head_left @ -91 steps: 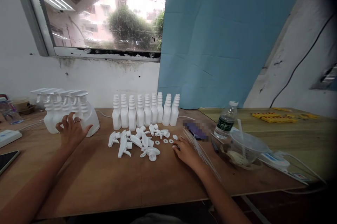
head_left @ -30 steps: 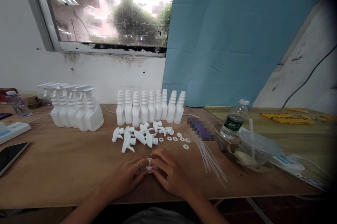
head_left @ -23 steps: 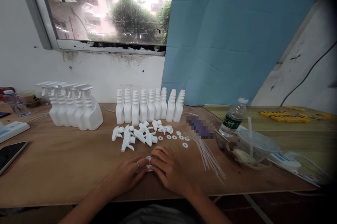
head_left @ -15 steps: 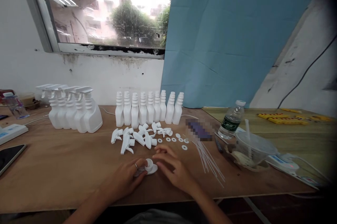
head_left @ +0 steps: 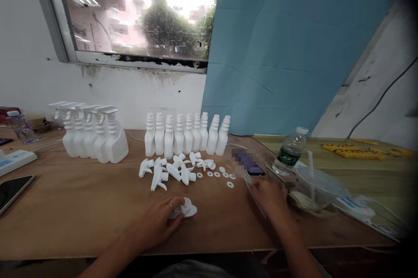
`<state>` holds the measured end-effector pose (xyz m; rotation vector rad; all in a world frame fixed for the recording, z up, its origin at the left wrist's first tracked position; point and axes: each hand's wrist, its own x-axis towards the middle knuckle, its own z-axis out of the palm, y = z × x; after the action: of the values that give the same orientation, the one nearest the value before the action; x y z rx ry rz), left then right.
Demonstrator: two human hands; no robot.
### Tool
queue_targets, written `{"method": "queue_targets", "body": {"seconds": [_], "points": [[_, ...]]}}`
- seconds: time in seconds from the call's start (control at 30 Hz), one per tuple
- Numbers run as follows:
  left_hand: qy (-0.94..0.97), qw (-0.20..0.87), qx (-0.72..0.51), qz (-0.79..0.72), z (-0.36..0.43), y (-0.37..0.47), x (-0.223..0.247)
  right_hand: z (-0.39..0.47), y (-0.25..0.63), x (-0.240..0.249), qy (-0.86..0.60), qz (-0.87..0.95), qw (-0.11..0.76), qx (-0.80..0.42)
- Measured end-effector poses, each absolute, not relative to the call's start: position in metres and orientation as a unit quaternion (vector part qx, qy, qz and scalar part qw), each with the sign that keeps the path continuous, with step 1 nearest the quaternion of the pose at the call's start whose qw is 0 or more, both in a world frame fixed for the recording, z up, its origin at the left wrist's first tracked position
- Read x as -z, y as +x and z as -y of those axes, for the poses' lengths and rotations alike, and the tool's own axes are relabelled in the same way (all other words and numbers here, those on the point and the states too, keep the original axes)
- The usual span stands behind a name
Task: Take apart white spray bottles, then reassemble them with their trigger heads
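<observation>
My left hand [head_left: 165, 217], with a ring on one finger, is closed on a white spray trigger head [head_left: 187, 208] lying on the table with its round collar facing up. At the right, my right hand [head_left: 270, 197] reaches onto a bundle of thin white plastic tubes [head_left: 252, 185]. Its fingers are blurred and partly hidden, so whether they grip a tube does not show. Beyond the left hand lies a loose pile of white trigger heads [head_left: 158, 174]. Several flat white washers [head_left: 230, 185] are scattered between the pile and the tubes.
A row of white bottles without heads [head_left: 178, 139] stands near the wall. Assembled spray bottles [head_left: 112, 141] stand at left. On the right are a phone [head_left: 256, 170], a water bottle [head_left: 289, 154], a plastic bowl [head_left: 321, 184] and a power strip [head_left: 355, 207]. Another phone [head_left: 15, 191] lies far left.
My right hand has moved right, away from the trigger head and over to the tubes. The left hand stays on the trigger head. The view has shifted slightly.
</observation>
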<state>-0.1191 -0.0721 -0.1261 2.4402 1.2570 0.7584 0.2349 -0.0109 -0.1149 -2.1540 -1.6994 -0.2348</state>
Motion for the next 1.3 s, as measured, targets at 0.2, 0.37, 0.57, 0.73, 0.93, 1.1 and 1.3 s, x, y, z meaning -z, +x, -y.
{"method": "queue_targets", "body": {"seconds": [0.2, 0.37, 0.57, 0.73, 0.93, 1.1, 1.3], "points": [[0.819, 0.214, -0.294, -0.444, 0.069, -0.120, 0.132, 0.020, 0.179, 0.076, -0.474, 0.567, 0.601, -0.303], [0.809, 0.242, -0.312, -0.435, 0.066, -0.119, 0.131, 0.033, 0.093, 0.059, -0.251, 0.459, 0.569, -0.635], [0.812, 0.259, -0.315, -0.417, 0.065, -0.118, 0.129, 0.027, 0.042, 0.072, -0.133, 0.397, 0.509, -0.752], [0.816, 0.260, -0.314, -0.410, 0.065, -0.120, 0.130, 0.026, 0.035, 0.078, -0.137, 0.401, 0.550, -0.720], [0.814, 0.259, -0.307, -0.419, 0.065, -0.120, 0.128, 0.028, 0.030, 0.086, -0.128, 0.455, 0.571, -0.671], [0.813, 0.269, -0.296, -0.423, 0.065, -0.119, 0.126, 0.027, 0.027, 0.092, -0.138, 0.471, 0.563, -0.665], [0.815, 0.260, -0.313, -0.413, 0.063, -0.120, 0.130, 0.028, 0.025, 0.100, -0.135, 0.478, 0.552, -0.670]]}}
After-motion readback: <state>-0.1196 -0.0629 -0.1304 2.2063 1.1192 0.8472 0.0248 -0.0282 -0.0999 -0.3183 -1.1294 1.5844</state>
